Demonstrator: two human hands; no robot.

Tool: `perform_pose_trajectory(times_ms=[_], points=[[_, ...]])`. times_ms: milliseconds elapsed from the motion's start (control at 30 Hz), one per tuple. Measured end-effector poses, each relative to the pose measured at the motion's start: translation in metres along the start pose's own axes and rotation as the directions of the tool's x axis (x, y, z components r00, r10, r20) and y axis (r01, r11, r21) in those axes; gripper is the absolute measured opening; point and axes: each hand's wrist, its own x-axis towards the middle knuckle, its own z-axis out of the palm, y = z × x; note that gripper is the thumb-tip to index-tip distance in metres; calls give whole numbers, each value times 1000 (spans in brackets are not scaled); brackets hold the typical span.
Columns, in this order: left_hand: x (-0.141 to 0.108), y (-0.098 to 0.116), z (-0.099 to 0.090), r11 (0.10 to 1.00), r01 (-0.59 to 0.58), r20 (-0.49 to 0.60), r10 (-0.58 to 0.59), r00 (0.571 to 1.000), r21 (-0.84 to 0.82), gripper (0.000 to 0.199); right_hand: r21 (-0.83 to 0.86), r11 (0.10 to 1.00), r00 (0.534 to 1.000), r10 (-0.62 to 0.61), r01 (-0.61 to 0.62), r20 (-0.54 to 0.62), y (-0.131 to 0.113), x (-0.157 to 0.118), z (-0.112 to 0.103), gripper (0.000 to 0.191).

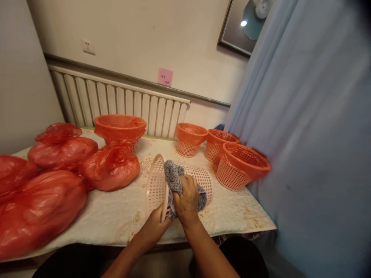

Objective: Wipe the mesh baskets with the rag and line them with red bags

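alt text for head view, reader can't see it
Right hand holds a gray cloth against the outside of a pink perforated basket tipped on its side, left hand gripping its rim. Filled red plastic bags lie to the left on a floral-covered table; four baskets with red liners stand behind.

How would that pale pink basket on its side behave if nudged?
Loose, the pale pink basket would probably roll in a curve, since its round body tapers. It looks light for its size, its wall full of holes. With the left hand holding it, rolling seems unlikely.
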Motion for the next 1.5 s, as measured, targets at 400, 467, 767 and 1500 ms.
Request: perform_pose_trajectory(times_ms=[400, 467, 767, 1500], points=[[9, 12, -1, 999, 6, -40, -4, 999, 54, 43, -233, 918, 944, 292, -322, -155, 140, 9, -14, 18], [11, 9, 0, 998, -1, -56, 4, 998, 55, 42, -200, 880, 894, 386, -430, -225, 159, -2, -19, 17], [14, 3, -2, 999, -14, -51, 16, 999, 50, 38, -29, 961, 927, 257, -275, -273, 82, -74, 17, 33], [1, 16, 2, 999, 46, -69, -47, 997, -4, 44, -114, 989, 996, 94, -93, 5, 44, 5, 1, 29]])
